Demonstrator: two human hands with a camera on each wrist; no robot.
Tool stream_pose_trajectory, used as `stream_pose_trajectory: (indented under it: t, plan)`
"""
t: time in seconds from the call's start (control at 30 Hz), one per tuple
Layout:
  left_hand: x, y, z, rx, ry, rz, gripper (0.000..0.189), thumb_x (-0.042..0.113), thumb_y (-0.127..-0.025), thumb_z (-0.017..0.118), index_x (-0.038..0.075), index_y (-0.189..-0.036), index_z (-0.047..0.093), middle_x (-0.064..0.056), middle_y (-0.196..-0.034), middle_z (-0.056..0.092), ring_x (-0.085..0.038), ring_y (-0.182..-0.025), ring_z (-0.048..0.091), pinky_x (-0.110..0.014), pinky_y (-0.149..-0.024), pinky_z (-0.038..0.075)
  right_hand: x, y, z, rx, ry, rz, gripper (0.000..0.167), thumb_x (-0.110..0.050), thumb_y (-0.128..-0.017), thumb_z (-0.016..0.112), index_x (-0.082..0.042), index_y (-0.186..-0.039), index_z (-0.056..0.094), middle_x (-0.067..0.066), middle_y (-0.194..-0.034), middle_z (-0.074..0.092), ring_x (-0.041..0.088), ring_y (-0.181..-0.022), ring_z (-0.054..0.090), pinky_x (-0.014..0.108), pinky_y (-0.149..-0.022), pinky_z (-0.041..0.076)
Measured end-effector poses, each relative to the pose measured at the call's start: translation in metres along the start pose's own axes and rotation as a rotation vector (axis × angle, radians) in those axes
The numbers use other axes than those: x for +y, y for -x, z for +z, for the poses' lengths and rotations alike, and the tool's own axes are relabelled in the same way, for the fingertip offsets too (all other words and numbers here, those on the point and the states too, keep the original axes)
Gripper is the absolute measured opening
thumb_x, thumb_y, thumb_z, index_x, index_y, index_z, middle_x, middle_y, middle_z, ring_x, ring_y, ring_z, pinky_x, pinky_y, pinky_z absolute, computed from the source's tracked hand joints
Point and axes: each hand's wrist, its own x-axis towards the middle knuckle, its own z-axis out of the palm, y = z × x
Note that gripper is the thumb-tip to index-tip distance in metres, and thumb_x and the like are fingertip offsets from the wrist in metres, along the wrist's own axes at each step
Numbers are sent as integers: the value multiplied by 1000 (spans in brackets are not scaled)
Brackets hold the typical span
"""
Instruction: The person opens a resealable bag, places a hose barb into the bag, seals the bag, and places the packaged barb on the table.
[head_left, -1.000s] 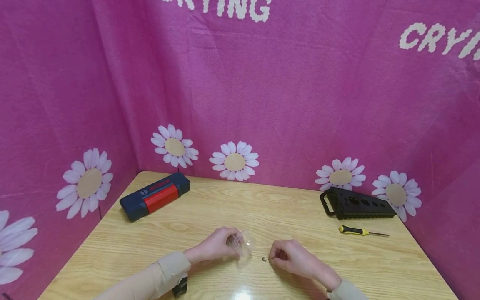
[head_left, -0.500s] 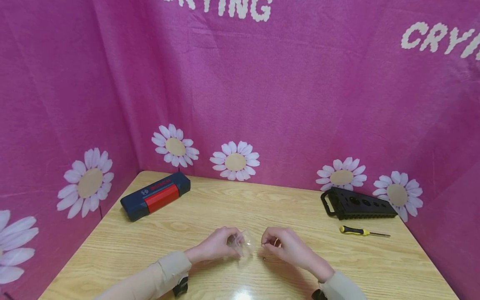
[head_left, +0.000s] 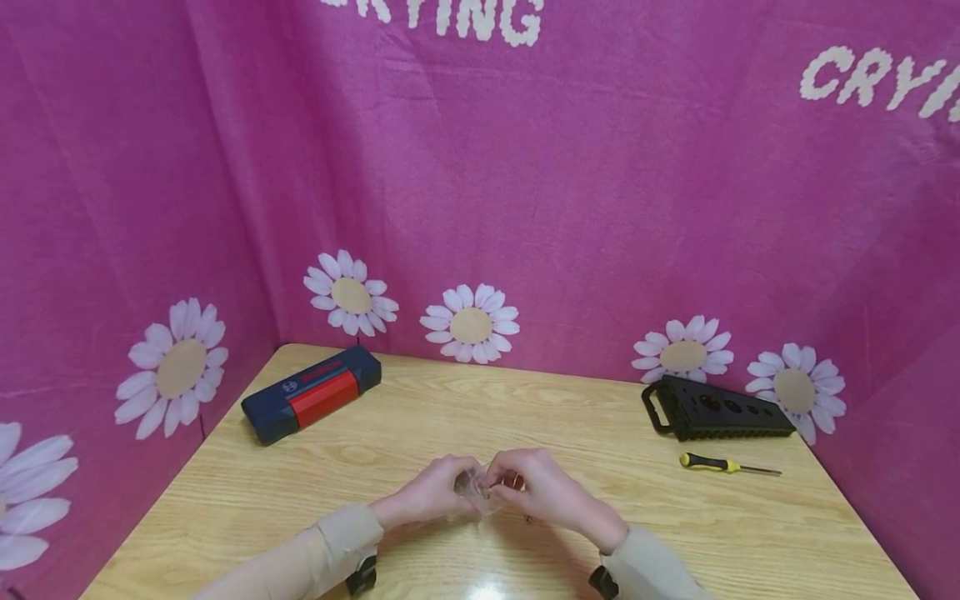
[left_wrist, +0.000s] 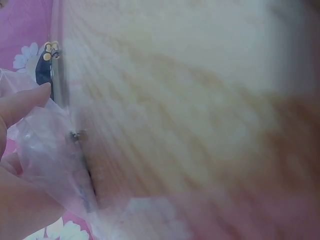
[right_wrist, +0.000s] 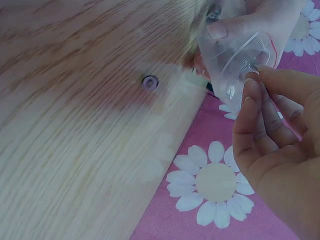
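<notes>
My left hand (head_left: 431,493) grips a clear zip bag (right_wrist: 227,82), whose mouth gapes toward the right hand; a small metal piece (right_wrist: 213,13) shows through the plastic near the left thumb. With thumb and forefinger, my right hand (head_left: 551,492) pinches another small metal piece (right_wrist: 254,67) right at the bag's mouth. Fingertips cover most of that piece. On the wooden table, below the right hand, lies a small round metal nut (right_wrist: 150,82) with a hole in its middle.
A dark blue and red Bosch case (head_left: 311,394) lies at the back left of the table (head_left: 480,408). At the back right are a black holder with holes (head_left: 716,408) and a yellow and black screwdriver (head_left: 727,463). Pink flowered cloth (head_left: 570,208) hangs behind.
My right hand has lifted from beside the nuts on the table and moved left to the bag, bringing a small metal piece. The left hand and bag have stayed in place.
</notes>
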Motion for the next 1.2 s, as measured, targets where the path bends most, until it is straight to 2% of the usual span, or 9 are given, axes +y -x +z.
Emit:
stream_pose_trajectory:
  t: [0.2, 0.37, 0.53, 0.73, 0.9, 1.2]
  plan:
    - [-1, 0, 0, -3, 16, -3, 30, 14, -78, 82, 12, -104, 68, 4, -98, 69, -2, -87, 54, -20, -81, 44, -2, -1, -2, 16, -17, 18, 9, 1, -88, 67, -8, -90, 69, 2, -83, 72, -2, -73, 58, 16, -65, 52]
    - [-2, 0, 1, 9, 41, 8, 29, 10, -75, 83, 9, -98, 66, 3, -92, 67, -3, -82, 54, -19, -76, 44, 4, 6, -8, 68, 5, 20, 6, -1, -88, 69, -7, -88, 68, 0, -81, 69, -3, -72, 55, 18, -64, 51]
    - [-1, -1, 2, 24, 39, 12, 29, 7, -73, 84, 8, -95, 65, 2, -90, 66, -4, -80, 53, -19, -74, 44, 13, 16, -13, 108, 24, 20, 10, 0, -85, 70, -8, -84, 66, 0, -77, 68, -4, -69, 54, 18, -61, 51]
    - [0, 0, 2, 29, 34, 0, 29, 7, -73, 84, 8, -94, 65, 2, -90, 66, -4, -79, 52, -19, -73, 43, 23, 34, -12, 48, 28, 97, 10, 1, -86, 70, -9, -84, 66, -1, -77, 68, -5, -69, 55, 18, -60, 51]
    - [1, 0, 2, 28, 36, -7, 29, 7, -73, 84, 7, -95, 65, 2, -91, 66, -5, -80, 53, -19, -74, 43, 30, 46, -6, -23, -8, 98, 7, -4, -85, 73, -8, -85, 68, 1, -78, 71, -6, -70, 56, 16, -62, 51]
    - [3, 0, 1, 16, 40, -23, 29, 8, -74, 84, 8, -95, 65, 2, -92, 66, -7, -83, 53, -20, -76, 43, 33, 51, 1, -82, -18, 154, 8, -10, -83, 77, -9, -86, 70, -3, -80, 70, -7, -71, 55, 17, -65, 51]
